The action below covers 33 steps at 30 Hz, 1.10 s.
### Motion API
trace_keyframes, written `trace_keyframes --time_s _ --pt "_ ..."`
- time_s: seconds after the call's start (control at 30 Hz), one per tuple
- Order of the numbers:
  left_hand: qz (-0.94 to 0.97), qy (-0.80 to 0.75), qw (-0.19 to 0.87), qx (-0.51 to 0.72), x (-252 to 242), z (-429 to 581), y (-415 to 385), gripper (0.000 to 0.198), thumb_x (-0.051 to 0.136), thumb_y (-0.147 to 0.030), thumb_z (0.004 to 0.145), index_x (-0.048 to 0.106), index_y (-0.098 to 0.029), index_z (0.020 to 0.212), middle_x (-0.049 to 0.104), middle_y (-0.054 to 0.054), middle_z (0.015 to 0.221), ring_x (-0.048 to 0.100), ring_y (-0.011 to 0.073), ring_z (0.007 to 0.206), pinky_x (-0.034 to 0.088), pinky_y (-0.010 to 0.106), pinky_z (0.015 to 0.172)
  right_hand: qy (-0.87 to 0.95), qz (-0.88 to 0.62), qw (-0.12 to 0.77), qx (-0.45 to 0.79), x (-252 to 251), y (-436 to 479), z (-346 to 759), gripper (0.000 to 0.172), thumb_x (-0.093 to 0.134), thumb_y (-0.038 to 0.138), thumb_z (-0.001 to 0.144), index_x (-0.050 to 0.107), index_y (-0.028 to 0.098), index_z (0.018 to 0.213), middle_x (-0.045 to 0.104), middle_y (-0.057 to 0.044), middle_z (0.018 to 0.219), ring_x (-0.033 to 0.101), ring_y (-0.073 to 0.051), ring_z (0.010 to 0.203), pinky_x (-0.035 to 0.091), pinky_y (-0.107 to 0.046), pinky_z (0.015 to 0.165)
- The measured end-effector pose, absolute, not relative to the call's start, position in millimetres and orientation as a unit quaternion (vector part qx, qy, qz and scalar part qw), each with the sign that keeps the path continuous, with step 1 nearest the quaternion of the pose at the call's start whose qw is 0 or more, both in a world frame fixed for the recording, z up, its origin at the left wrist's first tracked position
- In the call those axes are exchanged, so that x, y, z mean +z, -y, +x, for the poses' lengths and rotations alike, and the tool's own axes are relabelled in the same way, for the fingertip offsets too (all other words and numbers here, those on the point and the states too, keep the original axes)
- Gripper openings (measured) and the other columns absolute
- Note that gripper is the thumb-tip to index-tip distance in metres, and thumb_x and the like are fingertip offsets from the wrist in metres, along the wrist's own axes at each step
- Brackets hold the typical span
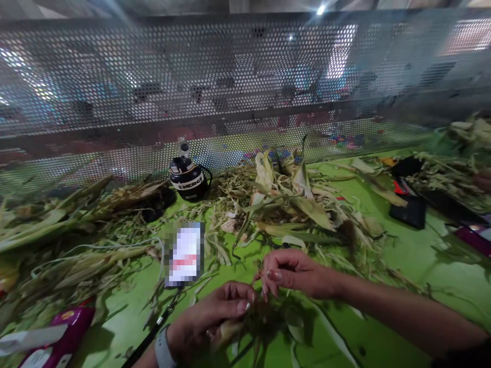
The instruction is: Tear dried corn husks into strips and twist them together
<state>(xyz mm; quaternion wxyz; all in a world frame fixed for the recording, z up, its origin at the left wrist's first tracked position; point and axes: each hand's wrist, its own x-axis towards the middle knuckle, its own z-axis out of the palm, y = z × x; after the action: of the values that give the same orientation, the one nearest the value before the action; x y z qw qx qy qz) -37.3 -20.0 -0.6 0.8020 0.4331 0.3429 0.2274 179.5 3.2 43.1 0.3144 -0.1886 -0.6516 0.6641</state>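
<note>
Near the front edge, my left hand, with a pale band on its wrist, is closed around a blurred bundle of corn husk strips. The loose ends of the bundle spread downward over the green table. Just above it, my right hand is closed in a pinch, thumb against the fingers. A thin brownish bit shows at its fingertips, too small to name. Behind my hands lies a heap of dry corn husks. A lit phone on a dark strap lies left of my hands.
A round dark bottle marked ENERGY stands behind the phone. Purple handheld devices sit at left and far right. More husks cover the left side. A black pouch-like item lies at right. A perforated metal panel closes off the back.
</note>
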Motion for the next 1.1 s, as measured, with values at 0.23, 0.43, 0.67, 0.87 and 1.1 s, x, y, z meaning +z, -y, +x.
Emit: trace_keyframes --time_s 0.23,0.43,0.67,0.87,1.1 --pt "0.475 -0.349 0.802 0.098 1 -37 15 0.028 0.075 -0.037 0.066 0.072 -0.017 0.085 0.047 -0.007 0.041 0.032 0.0033 0.029 0.018 0.018 0.033 0.612 -0.194 0.351 0.681 43 -6 183 0.025 0.052 0.035 0.089 0.058 0.015 0.076 0.061 -0.003 0.075 0.061 -0.015 0.078 0.044 -0.038 0.087" --pt "0.625 -0.334 0.673 0.213 11 -28 18 0.017 0.077 -0.032 0.064 0.073 -0.017 0.07 0.062 0.002 0.076 0.056 0.0138 0.073 0.043 0.025 0.072 0.585 -0.178 0.361 0.704 42 -6 182 0.025 0.052 0.034 0.09 0.056 0.015 0.075 0.061 -0.002 0.069 0.06 -0.014 0.071 0.046 -0.034 0.078" --pt "0.581 -0.396 0.667 0.246 5 -31 13 0.031 0.058 -0.048 0.079 0.058 -0.017 0.075 0.051 -0.004 0.062 0.05 0.0096 0.054 0.042 0.023 0.056 0.54 -0.239 0.429 0.684 35 -20 183 0.021 0.054 0.031 0.089 0.054 0.016 0.074 0.062 0.0 0.071 0.06 -0.013 0.072 0.045 -0.029 0.074" --pt "0.496 -0.344 0.767 0.218 5 -39 11 0.027 0.071 -0.039 0.072 0.061 -0.015 0.08 0.059 -0.001 0.064 0.052 0.007 0.052 0.038 0.018 0.05 0.658 -0.397 0.419 0.484 14 -60 198 0.024 0.057 0.04 0.084 0.055 0.018 0.076 0.065 -0.006 0.093 0.06 -0.017 0.086 0.045 -0.031 0.08" --pt "0.252 -0.32 0.764 0.5 8 -47 -3 0.025 0.074 -0.029 0.069 0.06 -0.018 0.087 0.061 -0.001 0.068 0.05 0.0036 0.048 0.026 0.01 0.037 0.81 -0.52 0.233 0.139 31 -69 219 0.023 0.044 0.034 0.088 0.059 0.016 0.09 0.065 -0.008 0.088 0.06 -0.018 0.073 0.043 -0.028 0.066"
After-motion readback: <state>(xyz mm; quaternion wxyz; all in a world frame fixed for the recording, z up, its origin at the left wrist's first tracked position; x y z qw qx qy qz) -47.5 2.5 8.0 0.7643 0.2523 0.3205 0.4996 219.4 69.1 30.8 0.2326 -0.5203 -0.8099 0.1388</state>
